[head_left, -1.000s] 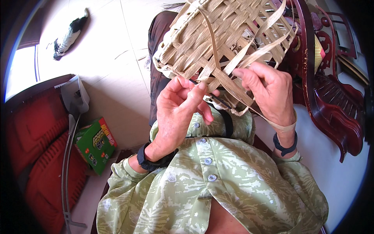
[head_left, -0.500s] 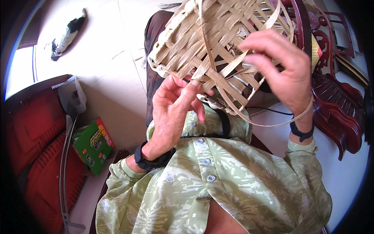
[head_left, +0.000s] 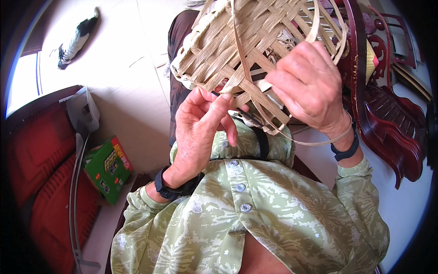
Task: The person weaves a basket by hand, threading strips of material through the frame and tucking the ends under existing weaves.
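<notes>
A tan basket [head_left: 246, 39] of flat woven strips rests tilted over my lap, its open weave toward the right. My left hand [head_left: 200, 118] is closed, thumb and fingers pinching the basket's near edge by a strip. A thin dark piece shows beside these fingertips; its kind I cannot make out. My right hand [head_left: 310, 86] is closed over the near right part of the weave, on a pale flat strip [head_left: 263, 85] whose end its fingers hide. One long loose strip [head_left: 312, 144] curves from the near corner below my right wrist. Another [head_left: 238, 39] lies across the weave.
At the right stands a dark red carved wooden chair [head_left: 392, 137]. To the left are a red slatted seat [head_left: 50, 192], a green box [head_left: 108, 171] and a pale plastic container [head_left: 84, 109]. A black-and-white furry shape [head_left: 77, 41] lies on the pale floor.
My right hand has moved left and slightly down, its fingers now closed tighter over the strip, whose tip showed before. My left hand keeps its pinch almost in place.
</notes>
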